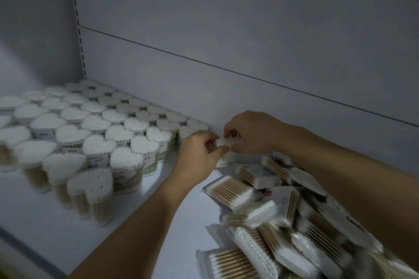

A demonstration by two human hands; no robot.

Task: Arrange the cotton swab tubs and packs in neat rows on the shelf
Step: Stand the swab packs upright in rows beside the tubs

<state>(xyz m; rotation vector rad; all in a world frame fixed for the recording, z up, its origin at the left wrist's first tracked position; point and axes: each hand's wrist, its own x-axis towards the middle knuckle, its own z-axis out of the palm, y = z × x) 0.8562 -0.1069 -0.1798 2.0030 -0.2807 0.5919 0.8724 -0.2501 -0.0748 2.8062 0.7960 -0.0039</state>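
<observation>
Heart-shaped cotton swab tubs (95,124) stand in several rows across the left of the white shelf (172,217). A loose pile of flat cotton swab packs (278,210) lies on the right, tumbled over one another. Near the back wall, between tubs and pile, both hands hold one upright pack (224,142). My left hand (199,154) pinches its left end, and my right hand (251,133) pinches its top from the right. Most of that pack is hidden by the fingers. Another pack (226,161) lies just below it.
The shelf's grey back wall (249,52) runs right behind the hands. A slotted upright (78,20) stands at the back left corner. The shelf's front edge (27,249) runs along the lower left. Bare shelf surface shows between the tubs and the pile.
</observation>
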